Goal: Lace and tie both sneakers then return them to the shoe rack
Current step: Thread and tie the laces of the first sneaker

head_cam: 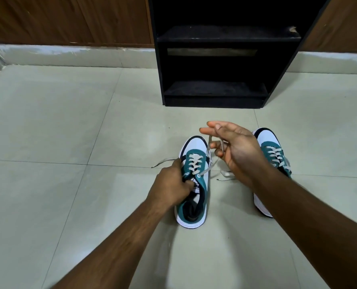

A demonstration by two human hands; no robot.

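Two teal-and-white sneakers on tiled floor (69,122), toes toward 12 o'clock. Shoe rack (215,97), black, stands at 12 o'clock from both sneakers, well apart; shelves dark, contents cannot be told.

Left sneaker (191,213): laced partway up. Left hand (171,186) grip clenched on its tongue and collar at the 9 o'clock side of the opening.

Lace (209,167), pale, runs from the top eyelet toward 1 o'clock, up into the right hand (235,151). Right hand raised above the floor between the sneakers; thumb and forefinger pinch the lace, other fingers spread loose. A free lace end lies on the floor below that hand.

Right sneaker (266,138): at 3 o'clock of the left one, partly hidden behind the right forearm; laces visible, knot state cannot be told.
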